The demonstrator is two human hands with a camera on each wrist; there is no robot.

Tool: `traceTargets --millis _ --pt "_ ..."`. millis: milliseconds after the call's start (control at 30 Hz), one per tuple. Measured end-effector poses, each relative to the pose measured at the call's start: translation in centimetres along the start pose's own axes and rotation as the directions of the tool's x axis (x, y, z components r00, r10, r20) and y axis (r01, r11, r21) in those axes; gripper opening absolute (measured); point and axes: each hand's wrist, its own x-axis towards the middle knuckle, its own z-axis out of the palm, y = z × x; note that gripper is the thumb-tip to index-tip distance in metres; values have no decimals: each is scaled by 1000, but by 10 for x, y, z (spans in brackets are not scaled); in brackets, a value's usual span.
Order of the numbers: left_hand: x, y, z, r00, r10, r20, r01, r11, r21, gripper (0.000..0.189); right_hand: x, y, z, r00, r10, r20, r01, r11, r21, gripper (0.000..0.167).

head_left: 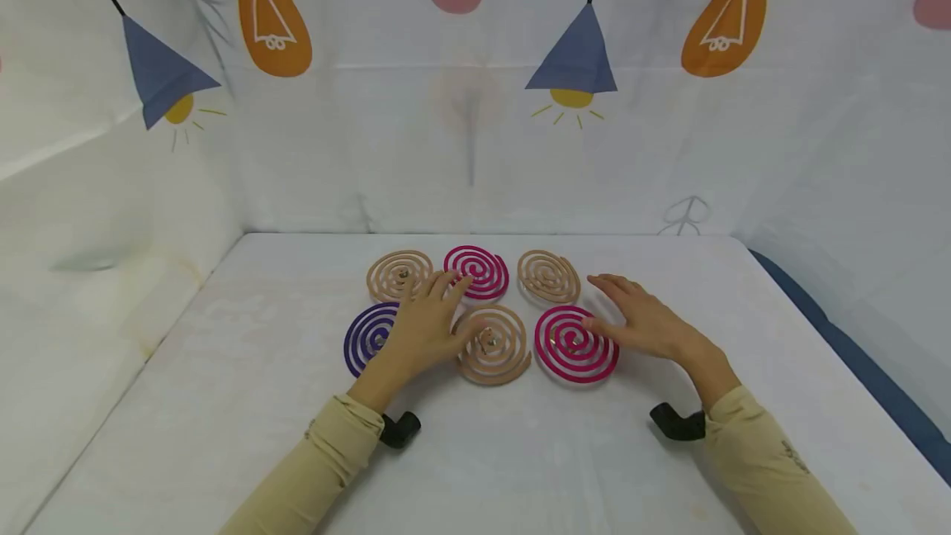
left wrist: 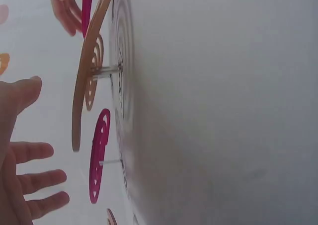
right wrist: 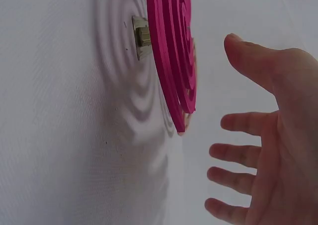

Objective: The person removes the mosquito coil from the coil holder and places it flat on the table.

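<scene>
My left grip [head_left: 419, 335] is wide, fingers straight and parted, in the air between the purple coil [head_left: 362, 343], which it partly hides, and the near tan coil [head_left: 496, 345]. My right grip [head_left: 648, 322] is wide too, its thumb reaching over the right edge of the near magenta coil [head_left: 570, 343], apart from it. A small stand [left wrist: 107, 72] lifts the near tan coil off the white table [head_left: 520, 452]. Behind that row sit the far left tan coil [head_left: 401, 271], the far magenta coil [head_left: 483, 271] and the far right tan coil [head_left: 548, 277]. Beyond rises a white sheet [head_left: 416, 163] printed with blue lamps [head_left: 575, 56] and orange bulbs [head_left: 276, 31].
</scene>
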Motion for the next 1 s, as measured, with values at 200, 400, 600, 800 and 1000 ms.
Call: traceTargets --millis 200,400,600,800,1000 --pt "3 9 3 994 102 -28 -104 992 -68 67 1 -2 1 999 -6 38 5 1000 28 79" --pt "6 21 7 989 151 -8 -150 981 -121 66 1 -6 2 997 -37 67 33 998 51 78" --pt "7 36 9 982 186 13 -182 971 -152 67 -4 -9 1 995 -51 82 46 997 63 80" --pt "14 49 16 978 177 113 -161 977 -141 70 -6 -10 0 992 -82 100 77 996 53 80" --pt "21 62 17 961 174 215 -153 982 -111 73 -9 -14 0 985 -99 139 88 993 85 83"
